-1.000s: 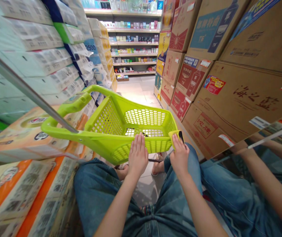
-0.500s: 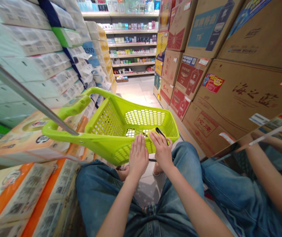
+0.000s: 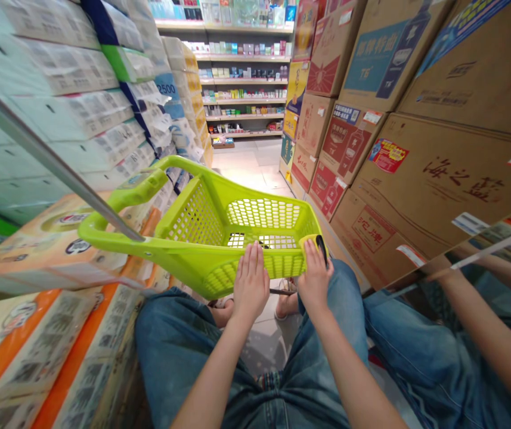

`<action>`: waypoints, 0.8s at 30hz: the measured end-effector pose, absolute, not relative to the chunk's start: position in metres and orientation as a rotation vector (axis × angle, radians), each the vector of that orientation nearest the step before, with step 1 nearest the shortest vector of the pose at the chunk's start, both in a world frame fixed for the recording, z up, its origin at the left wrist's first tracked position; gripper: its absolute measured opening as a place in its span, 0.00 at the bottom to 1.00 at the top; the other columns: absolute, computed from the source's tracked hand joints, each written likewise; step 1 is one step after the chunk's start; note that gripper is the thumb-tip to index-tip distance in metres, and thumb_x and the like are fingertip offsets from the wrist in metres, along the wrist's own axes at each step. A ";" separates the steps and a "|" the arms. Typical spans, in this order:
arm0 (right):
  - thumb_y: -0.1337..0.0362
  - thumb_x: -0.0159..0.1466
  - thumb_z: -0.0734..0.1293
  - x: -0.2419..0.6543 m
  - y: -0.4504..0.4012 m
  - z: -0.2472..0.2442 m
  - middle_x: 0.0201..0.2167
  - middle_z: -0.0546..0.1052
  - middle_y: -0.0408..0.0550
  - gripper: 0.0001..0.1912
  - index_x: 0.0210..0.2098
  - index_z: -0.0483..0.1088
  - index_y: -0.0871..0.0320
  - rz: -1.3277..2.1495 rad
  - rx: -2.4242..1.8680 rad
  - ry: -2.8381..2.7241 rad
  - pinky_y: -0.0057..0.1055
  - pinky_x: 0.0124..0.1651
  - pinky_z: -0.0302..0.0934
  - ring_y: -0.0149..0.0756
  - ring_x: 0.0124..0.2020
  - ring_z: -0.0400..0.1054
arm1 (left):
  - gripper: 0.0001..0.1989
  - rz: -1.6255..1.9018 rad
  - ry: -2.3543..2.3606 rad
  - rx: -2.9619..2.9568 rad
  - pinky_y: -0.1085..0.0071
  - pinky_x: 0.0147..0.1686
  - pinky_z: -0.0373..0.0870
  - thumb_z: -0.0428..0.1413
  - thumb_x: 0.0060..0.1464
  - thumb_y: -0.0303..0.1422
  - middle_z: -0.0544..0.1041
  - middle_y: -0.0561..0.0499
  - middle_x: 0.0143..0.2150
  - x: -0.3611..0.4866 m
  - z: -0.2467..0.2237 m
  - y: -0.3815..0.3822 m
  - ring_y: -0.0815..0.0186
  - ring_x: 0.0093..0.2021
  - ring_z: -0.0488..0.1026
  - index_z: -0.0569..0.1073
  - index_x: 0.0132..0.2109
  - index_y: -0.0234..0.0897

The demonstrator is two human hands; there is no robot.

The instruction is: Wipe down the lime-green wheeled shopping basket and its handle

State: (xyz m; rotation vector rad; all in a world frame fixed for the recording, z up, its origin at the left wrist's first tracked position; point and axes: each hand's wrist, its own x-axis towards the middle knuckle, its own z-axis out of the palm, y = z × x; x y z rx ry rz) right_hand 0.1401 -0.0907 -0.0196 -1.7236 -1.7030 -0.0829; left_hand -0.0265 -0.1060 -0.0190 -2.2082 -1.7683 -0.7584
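My left hand (image 3: pixel 250 283) lies open, fingers straight and together, against the near rim of the lime-green plastic shopping basket (image 3: pixel 192 217). My right hand (image 3: pixel 315 274) is closed more tightly, its fingers wrapped around a flat yellow item (image 3: pixel 309 241) with a dark edge, perhaps a phone in a case, though I can't be sure. That item sits at the basket's near right corner. The basket tilts in front of my denim-clad knees (image 3: pixel 170 339), and my sandaled foot (image 3: pixel 285 301) shows on the floor below it. A small dark shape (image 3: pixel 262 244) lies on the basket's bottom, too small to identify; the pictures show nothing else inside. From the basket's left end, a metal pull handle (image 3: pixel 49 161) runs to the upper left of the frame. Packs with orange bands (image 3: pixel 49 351) are stacked at lower left, with paler packs (image 3: pixel 67 119) above them. Printed cartons (image 3: pixel 438 179) tower along the right, and a mirror panel (image 3: pixel 461 322) at lower right reflects my arms. Straight ahead, a tiled aisle (image 3: pixel 246 164) leads to shelves of small packaged goods (image 3: pixel 241 77) at top centre.
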 end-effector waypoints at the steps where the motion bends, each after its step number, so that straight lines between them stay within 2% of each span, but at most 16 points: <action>1: 0.78 0.54 0.55 0.126 -0.092 -0.016 0.68 0.64 0.50 0.44 0.70 0.52 0.54 -0.073 -1.684 -1.748 0.45 0.66 0.43 0.41 0.70 0.52 | 0.36 -0.753 -1.769 -2.206 0.54 0.69 0.53 0.43 0.65 0.28 0.51 0.40 0.74 -0.027 -0.020 -0.106 0.57 0.74 0.45 0.36 0.74 0.32; 5: 0.77 0.59 0.55 0.079 -0.096 -0.005 0.67 0.64 0.49 0.38 0.69 0.56 0.55 -0.012 -1.494 -1.939 0.43 0.66 0.41 0.39 0.69 0.52 | 0.35 -0.738 -1.753 -2.203 0.54 0.69 0.54 0.43 0.64 0.28 0.53 0.40 0.74 -0.030 -0.023 -0.105 0.56 0.74 0.46 0.38 0.74 0.32; 9: 0.76 0.62 0.55 0.074 -0.098 -0.004 0.67 0.65 0.49 0.35 0.68 0.57 0.54 -0.009 -1.422 -2.013 0.42 0.67 0.41 0.37 0.69 0.54 | 0.35 -0.713 -1.741 -2.215 0.55 0.69 0.55 0.43 0.64 0.27 0.54 0.41 0.74 -0.032 -0.024 -0.106 0.57 0.74 0.45 0.39 0.74 0.31; 15: 0.79 0.56 0.56 0.135 -0.096 -0.012 0.67 0.65 0.48 0.42 0.70 0.54 0.52 -0.040 -1.463 -2.055 0.42 0.67 0.43 0.37 0.69 0.54 | 0.35 -0.714 -1.751 -2.206 0.55 0.69 0.54 0.42 0.65 0.28 0.52 0.40 0.74 -0.028 -0.020 -0.107 0.57 0.75 0.44 0.36 0.74 0.30; 24: 0.80 0.53 0.57 0.214 -0.079 -0.029 0.63 0.70 0.49 0.41 0.65 0.60 0.52 -0.087 -1.584 -1.917 0.41 0.64 0.52 0.38 0.66 0.59 | 0.36 -0.752 -1.757 -2.226 0.54 0.69 0.55 0.42 0.65 0.28 0.51 0.40 0.74 -0.028 -0.017 -0.108 0.56 0.74 0.46 0.33 0.74 0.33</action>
